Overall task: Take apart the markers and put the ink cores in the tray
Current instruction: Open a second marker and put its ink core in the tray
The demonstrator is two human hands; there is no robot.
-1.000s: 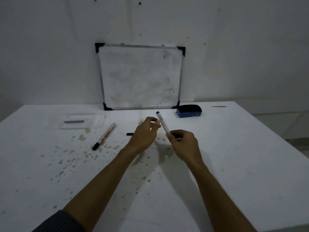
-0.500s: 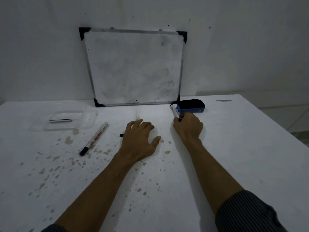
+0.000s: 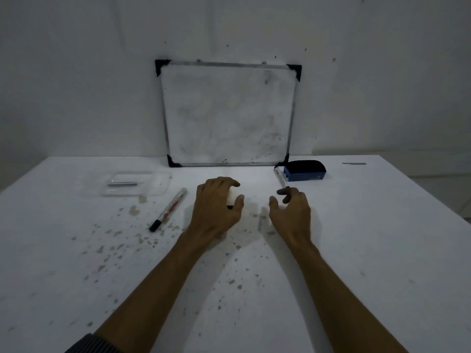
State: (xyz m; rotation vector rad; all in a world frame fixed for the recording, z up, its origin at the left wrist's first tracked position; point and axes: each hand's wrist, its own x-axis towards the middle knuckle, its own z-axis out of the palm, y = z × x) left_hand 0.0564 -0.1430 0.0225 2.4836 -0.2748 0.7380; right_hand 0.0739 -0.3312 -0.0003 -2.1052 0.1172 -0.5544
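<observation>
A white marker (image 3: 280, 177) with a dark tip lies on the table against the blue eraser (image 3: 304, 170). My right hand (image 3: 290, 212) hovers just in front of it, fingers spread and holding nothing. My left hand (image 3: 216, 205) is clawed on the table with its fingertips down. A small black piece (image 3: 230, 207) shows between its thumb and fingers, and I cannot tell whether the hand grips it. A second marker (image 3: 169, 208) with a black cap lies left of that hand. The clear tray (image 3: 158, 186) at the back left holds one dark ink core (image 3: 122, 184).
A small whiteboard (image 3: 226, 115) leans on the wall behind the table. The white table (image 3: 356, 250) is spotted with stains on the left and middle. A thin grey strip (image 3: 354, 163) lies at the far right near the table's edge.
My right hand carried the marker to the eraser, set it down and let go, then drew back. My left hand went from flat on the table to clawed. The camera tilted up.
</observation>
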